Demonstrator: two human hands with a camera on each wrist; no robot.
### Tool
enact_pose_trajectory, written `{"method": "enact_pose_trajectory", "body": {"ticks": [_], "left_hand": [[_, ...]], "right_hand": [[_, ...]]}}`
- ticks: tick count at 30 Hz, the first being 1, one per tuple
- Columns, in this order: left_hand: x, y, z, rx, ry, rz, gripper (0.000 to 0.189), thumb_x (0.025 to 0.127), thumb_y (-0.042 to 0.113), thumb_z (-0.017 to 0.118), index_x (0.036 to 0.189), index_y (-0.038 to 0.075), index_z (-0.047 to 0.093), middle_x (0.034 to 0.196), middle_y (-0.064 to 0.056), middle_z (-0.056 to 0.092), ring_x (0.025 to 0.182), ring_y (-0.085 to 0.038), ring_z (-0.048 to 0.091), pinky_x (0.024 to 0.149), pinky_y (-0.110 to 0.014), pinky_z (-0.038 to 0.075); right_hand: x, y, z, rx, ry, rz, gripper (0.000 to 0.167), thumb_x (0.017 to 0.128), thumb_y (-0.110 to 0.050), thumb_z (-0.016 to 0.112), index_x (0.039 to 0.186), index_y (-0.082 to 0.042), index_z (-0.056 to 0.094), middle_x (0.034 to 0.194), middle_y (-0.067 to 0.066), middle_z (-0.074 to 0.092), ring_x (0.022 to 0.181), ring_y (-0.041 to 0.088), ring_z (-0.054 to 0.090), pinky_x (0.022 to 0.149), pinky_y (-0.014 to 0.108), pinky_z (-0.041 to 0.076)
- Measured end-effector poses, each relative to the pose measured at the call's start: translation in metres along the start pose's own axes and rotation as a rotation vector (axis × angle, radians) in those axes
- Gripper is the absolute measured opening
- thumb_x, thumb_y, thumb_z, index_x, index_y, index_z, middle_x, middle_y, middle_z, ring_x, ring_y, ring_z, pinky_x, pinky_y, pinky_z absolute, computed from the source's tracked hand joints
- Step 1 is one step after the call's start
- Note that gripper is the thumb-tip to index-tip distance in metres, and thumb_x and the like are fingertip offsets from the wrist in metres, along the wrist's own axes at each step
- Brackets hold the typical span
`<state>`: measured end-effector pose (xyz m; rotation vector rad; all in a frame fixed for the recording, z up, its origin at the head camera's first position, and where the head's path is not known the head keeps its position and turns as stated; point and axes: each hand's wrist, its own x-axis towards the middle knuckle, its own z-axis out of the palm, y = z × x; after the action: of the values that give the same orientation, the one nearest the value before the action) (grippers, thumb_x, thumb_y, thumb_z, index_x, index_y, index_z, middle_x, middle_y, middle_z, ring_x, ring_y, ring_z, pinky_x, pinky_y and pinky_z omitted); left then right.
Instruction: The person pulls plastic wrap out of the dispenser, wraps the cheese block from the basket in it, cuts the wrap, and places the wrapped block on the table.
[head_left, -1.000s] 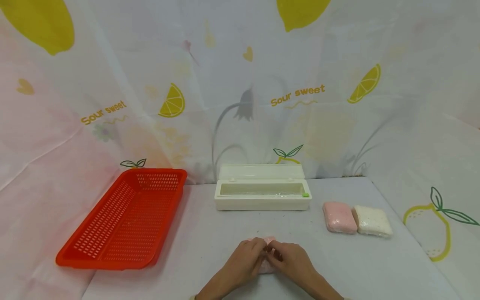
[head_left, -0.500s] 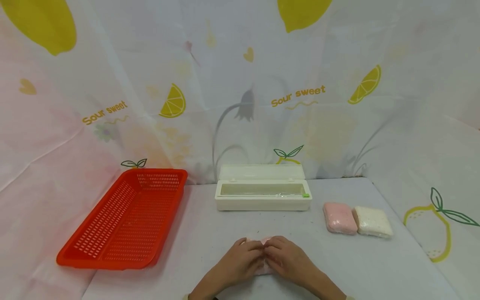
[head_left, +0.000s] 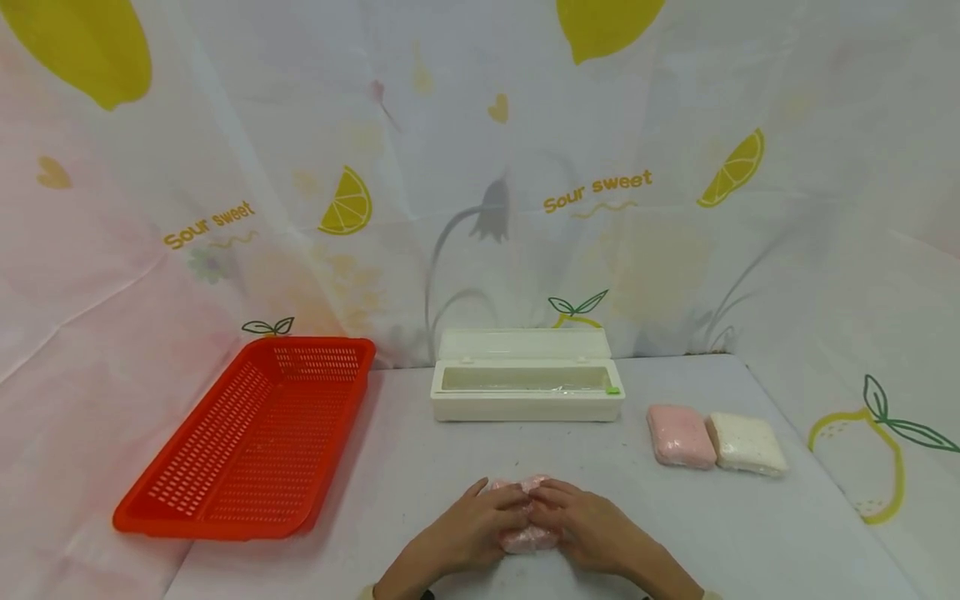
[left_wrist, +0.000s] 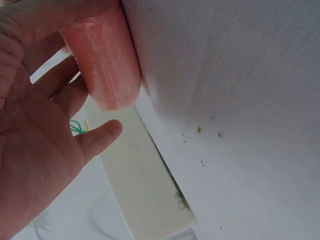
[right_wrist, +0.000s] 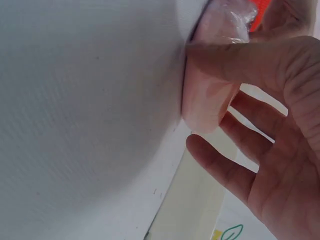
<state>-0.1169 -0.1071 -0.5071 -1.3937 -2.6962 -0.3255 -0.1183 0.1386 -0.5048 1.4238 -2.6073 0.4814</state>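
A pink, rounded block wrapped in clear plastic film (head_left: 529, 540) lies on the table between my two hands. My left hand (head_left: 471, 528) holds its left side, with fingers over the top and the thumb along the near side. From the right, my right hand (head_left: 596, 527) grips it the same way. In the left wrist view the film shines on the block's smooth side (left_wrist: 109, 62), and the little finger stands off it. Loose, crumpled film (right_wrist: 243, 14) shows at one end of the block in the right wrist view. Fingers hide much of its top.
Behind the hands stands a white cling film dispenser (head_left: 525, 408) with its lid up and a green slider (head_left: 612, 390). A red slotted basket (head_left: 315, 492) sits at left. Wrapped pink (head_left: 681, 437) and white (head_left: 746, 442) blocks lie at right. Crumbs dot the table.
A second ago the fingertips met over the middle of the pink block. Since then they have spread apart to its two sides, and more of its wrapped top and near side shows.
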Motion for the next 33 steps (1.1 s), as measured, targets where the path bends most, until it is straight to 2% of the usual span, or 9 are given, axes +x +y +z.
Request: {"method": "enact_pose_trajectory", "body": {"ticks": [4, 12, 15, 17, 19, 22, 26, 30, 33], "left_hand": [[0.001, 0.001, 0.002, -0.025, 0.007, -0.011, 0.065, 0.073, 0.004, 0.078, 0.133, 0.026, 0.063, 0.142, 0.005, 0.052, 0.130, -0.016, 0.049, 0.094, -0.061, 0.044], [-0.002, -0.006, 0.008, -0.122, 0.094, 0.027, 0.051, 0.087, 0.003, 0.067, 0.135, 0.021, 0.061, 0.145, 0.005, 0.050, 0.133, -0.013, 0.045, 0.097, -0.061, 0.042], [-0.002, -0.008, 0.007, -0.218, 0.134, 0.046, 0.044, 0.088, -0.002, 0.063, 0.128, 0.016, 0.063, 0.139, 0.001, 0.055, 0.130, -0.014, 0.049, 0.099, -0.055, 0.043], [-0.003, -0.009, 0.007, -0.345, 0.148, 0.027, 0.041, 0.090, -0.004, 0.061, 0.127, 0.014, 0.062, 0.135, 0.000, 0.058, 0.128, -0.014, 0.051, 0.100, -0.047, 0.044], [-0.003, -0.008, 0.007, -0.510, 0.148, -0.015, 0.037, 0.093, -0.003, 0.059, 0.126, 0.013, 0.060, 0.131, 0.001, 0.060, 0.124, -0.014, 0.054, 0.099, -0.039, 0.046], [-0.004, -0.006, 0.005, -0.777, 0.126, -0.125, 0.030, 0.097, 0.005, 0.059, 0.126, 0.014, 0.058, 0.126, 0.003, 0.062, 0.119, -0.012, 0.057, 0.098, -0.031, 0.047], [-0.003, -0.002, 0.002, -1.016, 0.107, -0.282, 0.023, 0.099, 0.012, 0.059, 0.122, 0.009, 0.059, 0.119, -0.003, 0.063, 0.111, -0.014, 0.062, 0.089, -0.026, 0.051], [-0.001, 0.003, 0.004, -1.072, 0.118, -0.471, 0.024, 0.098, 0.013, 0.062, 0.120, 0.005, 0.059, 0.112, -0.007, 0.065, 0.095, -0.014, 0.068, 0.074, -0.024, 0.054], [0.002, 0.006, 0.006, -0.994, 0.121, -0.587, 0.025, 0.096, 0.015, 0.064, 0.119, 0.005, 0.059, 0.108, -0.006, 0.066, 0.083, -0.011, 0.066, 0.065, -0.025, 0.053]], "right_hand": [[-0.001, 0.001, 0.003, 0.003, 0.010, 0.018, 0.050, 0.080, -0.003, 0.074, 0.127, -0.019, 0.067, 0.133, 0.006, 0.060, 0.126, 0.028, 0.054, 0.096, 0.044, 0.048], [-0.005, 0.009, 0.004, 0.054, 0.116, -0.034, 0.046, 0.082, -0.003, 0.075, 0.125, -0.015, 0.069, 0.131, 0.008, 0.062, 0.122, 0.029, 0.057, 0.093, 0.044, 0.050], [-0.006, 0.011, -0.002, 0.158, 0.121, -0.022, 0.043, 0.083, 0.002, 0.071, 0.123, -0.014, 0.069, 0.128, 0.003, 0.064, 0.119, 0.023, 0.059, 0.093, 0.041, 0.051], [-0.006, 0.012, -0.008, 0.297, 0.109, 0.028, 0.039, 0.085, 0.001, 0.070, 0.121, -0.015, 0.069, 0.122, -0.002, 0.066, 0.110, 0.016, 0.063, 0.086, 0.036, 0.053], [-0.008, 0.012, -0.012, 0.454, 0.098, 0.092, 0.030, 0.091, -0.005, 0.068, 0.119, -0.018, 0.068, 0.115, -0.008, 0.067, 0.099, 0.009, 0.063, 0.077, 0.031, 0.054], [-0.009, 0.013, -0.016, 0.647, 0.082, 0.197, 0.020, 0.098, -0.019, 0.063, 0.118, -0.019, 0.067, 0.105, -0.011, 0.068, 0.087, 0.005, 0.062, 0.067, 0.026, 0.053], [-0.008, 0.013, -0.014, 0.722, 0.098, 0.316, 0.022, 0.102, -0.027, 0.056, 0.117, -0.014, 0.065, 0.100, -0.007, 0.068, 0.083, 0.006, 0.065, 0.067, 0.027, 0.054], [-0.006, 0.011, -0.007, 0.701, 0.125, 0.454, 0.025, 0.101, -0.030, 0.057, 0.111, -0.009, 0.066, 0.100, -0.001, 0.069, 0.082, 0.009, 0.066, 0.067, 0.026, 0.054], [-0.005, 0.008, -0.003, 0.671, 0.104, 0.568, 0.029, 0.100, -0.034, 0.057, 0.108, -0.008, 0.067, 0.097, 0.002, 0.070, 0.080, 0.011, 0.065, 0.063, 0.027, 0.054]]}}
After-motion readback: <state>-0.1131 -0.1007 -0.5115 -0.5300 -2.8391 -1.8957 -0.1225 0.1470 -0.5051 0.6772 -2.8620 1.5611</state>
